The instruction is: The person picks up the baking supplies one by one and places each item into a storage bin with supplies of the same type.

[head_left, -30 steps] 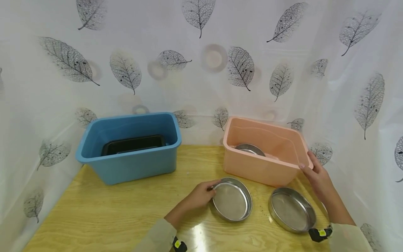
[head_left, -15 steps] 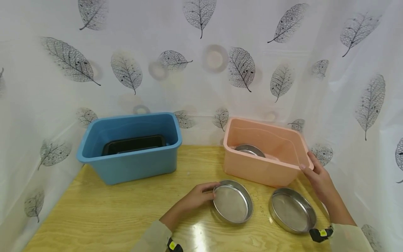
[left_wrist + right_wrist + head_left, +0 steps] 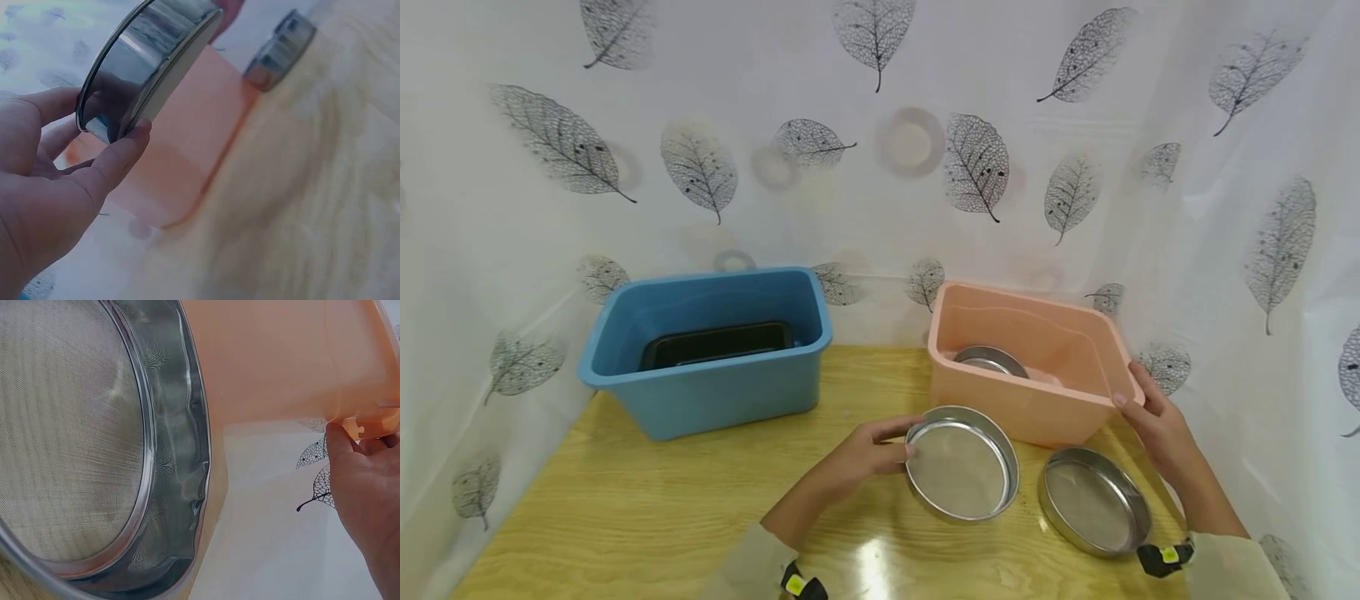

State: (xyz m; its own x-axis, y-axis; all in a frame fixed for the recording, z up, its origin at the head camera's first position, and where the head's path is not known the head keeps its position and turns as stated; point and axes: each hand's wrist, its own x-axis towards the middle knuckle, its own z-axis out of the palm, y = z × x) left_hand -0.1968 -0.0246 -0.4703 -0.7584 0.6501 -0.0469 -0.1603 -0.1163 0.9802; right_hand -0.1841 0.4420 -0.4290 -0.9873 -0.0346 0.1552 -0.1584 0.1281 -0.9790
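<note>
My left hand (image 3: 857, 462) pinches the left rim of a round metal sieve (image 3: 961, 468), thumb on one side and fingers on the other. In the left wrist view this sieve (image 3: 156, 56) is tilted and lifted off the table. My right hand (image 3: 1161, 429) grips the right end of the pink bin (image 3: 1000, 400) by its rim. Another round sieve (image 3: 1093, 504) lies on the table below that hand; its fine mesh (image 3: 69, 437) fills much of the right wrist view. Inside the pink bin sits one more round metal sieve (image 3: 991, 360), partly hidden by the front wall.
A blue bin (image 3: 722, 396) stands at the back left with a black tray-like thing (image 3: 722, 343) inside. The wooden table (image 3: 700, 500) stretches in front. A white leaf-print curtain (image 3: 880, 217) hangs behind and at both sides.
My left hand has raised the sieve off the table, slightly toward the pink bin and to the right. The right hand keeps its place on the bin's rim.
</note>
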